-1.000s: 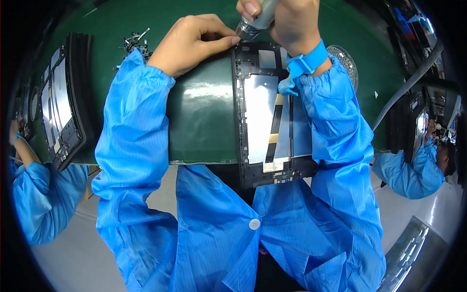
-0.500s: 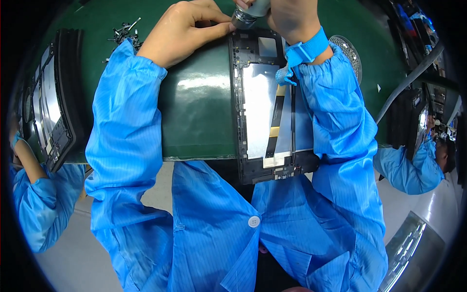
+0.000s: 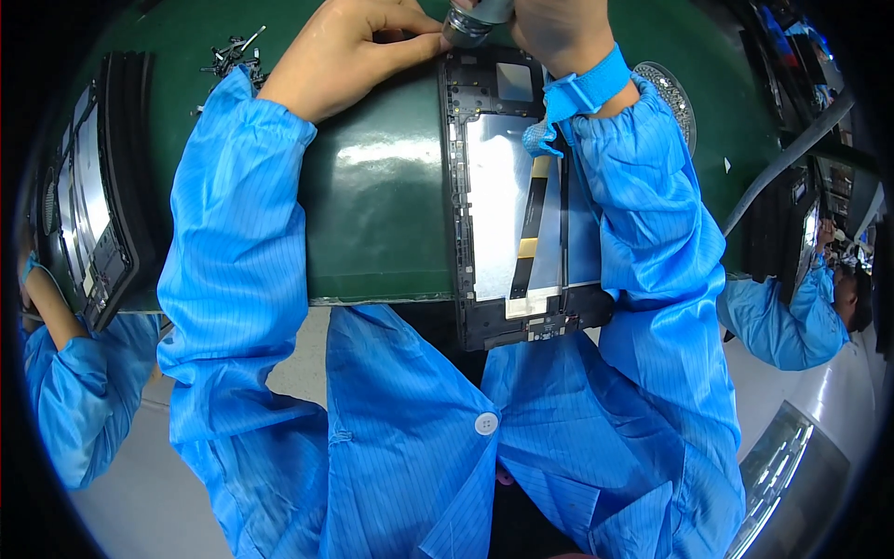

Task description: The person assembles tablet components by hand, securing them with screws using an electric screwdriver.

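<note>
An open tablet assembly (image 3: 494, 210) with a black frame and silver metal plate lies lengthwise before me, its near end jutting past the table edge. My right hand (image 3: 563, 33), with a blue strap at its wrist, is closed around a grey cylindrical tool (image 3: 468, 26) with a shiny metal collar, probably an electric screwdriver. The tool's end meets the tablet's far left corner, and its tip is hidden. Beside that collar, my left hand (image 3: 358, 51) has thumb and forefinger drawn together at the same corner. Whatever they pinch is too small to make out.
A heap of small dark and silver parts (image 3: 233, 58) lies left on the green table (image 3: 377, 205). A round dish of tiny parts (image 3: 672, 98) stands right of my wrist. More tablet assemblies (image 3: 93, 196) rest at the left, and co-workers in blue sit either side.
Both hands and the tool appear slightly higher in the picture, as do the tablet and table edge. My grips look the same as before.
</note>
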### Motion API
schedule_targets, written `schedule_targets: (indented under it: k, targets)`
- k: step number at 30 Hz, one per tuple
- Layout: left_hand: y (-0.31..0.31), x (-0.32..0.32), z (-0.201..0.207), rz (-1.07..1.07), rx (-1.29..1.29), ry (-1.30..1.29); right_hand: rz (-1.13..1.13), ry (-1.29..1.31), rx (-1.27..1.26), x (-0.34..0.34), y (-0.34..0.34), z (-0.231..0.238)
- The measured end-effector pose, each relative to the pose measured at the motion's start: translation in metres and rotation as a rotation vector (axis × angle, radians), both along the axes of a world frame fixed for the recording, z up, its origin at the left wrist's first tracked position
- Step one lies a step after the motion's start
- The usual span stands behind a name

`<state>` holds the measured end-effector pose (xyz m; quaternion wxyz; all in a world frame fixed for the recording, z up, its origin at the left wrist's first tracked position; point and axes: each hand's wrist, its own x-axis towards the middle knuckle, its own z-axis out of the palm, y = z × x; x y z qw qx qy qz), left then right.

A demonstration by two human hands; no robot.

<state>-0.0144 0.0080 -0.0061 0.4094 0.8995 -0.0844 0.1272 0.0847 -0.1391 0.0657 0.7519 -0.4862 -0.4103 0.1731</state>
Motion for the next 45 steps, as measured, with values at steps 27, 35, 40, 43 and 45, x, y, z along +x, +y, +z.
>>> schedule_targets:
  k: [27, 35, 40, 43, 45]
  targets:
    - [-0.015, 0.000, 0.016, 0.094, -0.081, 0.047, -0.142, 0.071, -0.048, -0.003, 0.005, -0.005]
    - [-0.056, -0.058, 0.052, 0.358, 0.181, -0.274, -0.089, 0.005, -0.088, 0.001, 0.002, -0.006]
    - [-0.180, -0.154, 0.055, 0.164, 0.387, 0.147, -0.069, 0.039, -0.142, 0.011, -0.020, 0.013]
    - [-0.190, -0.165, 0.029, 0.234, 0.378, 0.075, -0.168, 0.011, 0.004, 0.024, -0.046, 0.033]
    - [-0.178, -0.160, 0.024, 0.276, 0.315, 0.041, -0.257, -0.105, 0.096, 0.036, -0.079, 0.043]
